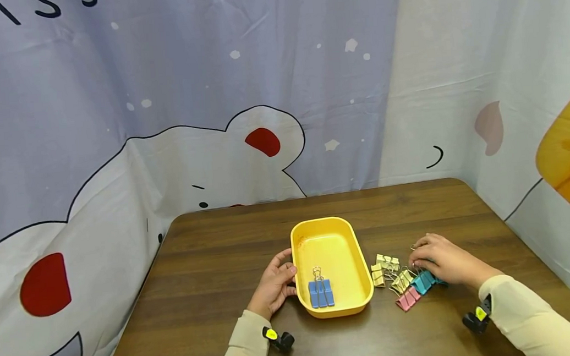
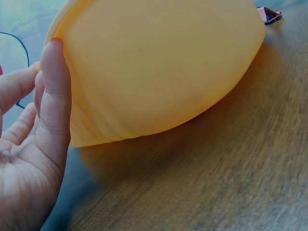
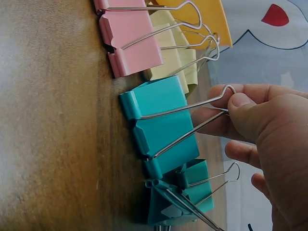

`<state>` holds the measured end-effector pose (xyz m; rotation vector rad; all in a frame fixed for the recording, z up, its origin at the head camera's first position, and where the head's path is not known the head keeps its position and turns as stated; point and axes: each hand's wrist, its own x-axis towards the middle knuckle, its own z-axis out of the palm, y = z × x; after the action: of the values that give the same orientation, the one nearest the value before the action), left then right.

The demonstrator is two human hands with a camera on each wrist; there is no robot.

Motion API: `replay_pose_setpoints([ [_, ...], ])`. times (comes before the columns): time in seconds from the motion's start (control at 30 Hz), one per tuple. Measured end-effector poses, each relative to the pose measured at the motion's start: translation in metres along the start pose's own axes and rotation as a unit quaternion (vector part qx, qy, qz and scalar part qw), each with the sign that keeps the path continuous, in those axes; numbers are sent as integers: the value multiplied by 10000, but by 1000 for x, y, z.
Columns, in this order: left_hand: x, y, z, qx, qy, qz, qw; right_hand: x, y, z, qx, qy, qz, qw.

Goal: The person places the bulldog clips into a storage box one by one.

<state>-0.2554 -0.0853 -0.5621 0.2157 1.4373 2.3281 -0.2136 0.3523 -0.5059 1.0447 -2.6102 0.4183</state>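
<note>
A yellow tray (image 1: 357, 300) has a blue binder clip (image 1: 321, 293) lying in its near left part. My left hand (image 1: 274, 282) is at the tray's left side, thumb and fingertips touching its rim; the left wrist view shows the thumb (image 2: 54, 91) straight along the outer wall. To the tray's right, my right hand (image 1: 441, 257) pinches a wire handle of a teal binder clip (image 3: 166, 120) between thumb and finger. That clip is beside a pink binder clip (image 3: 130, 41), with more teal clips (image 3: 168, 207) below it in the right wrist view.
Several pale yellow binder clips (image 1: 388, 263) cluster between the tray and my right hand. A brown wooden table (image 1: 229, 237) bears everything, its far edge near a printed cloth backdrop (image 1: 205, 167). A dark wrist camera (image 1: 477, 319) is strapped near each sleeve cuff.
</note>
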Motion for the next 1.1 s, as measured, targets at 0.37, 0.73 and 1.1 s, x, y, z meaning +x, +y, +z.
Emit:
replay_pose_setpoints([
  [0.37, -2, 1, 1, -60, 48, -63, 10000, 0, 3, -3, -339, 423, 45, 9985],
  [0.73, 0, 0, 0, -124, 83, -64, 9999, 13, 3, -20, -505, 596, 53, 9969],
  [1.1, 1, -2, -2, -120, 2, -54, 9999, 32, -3, -31, -395, 568, 396, 9968],
])
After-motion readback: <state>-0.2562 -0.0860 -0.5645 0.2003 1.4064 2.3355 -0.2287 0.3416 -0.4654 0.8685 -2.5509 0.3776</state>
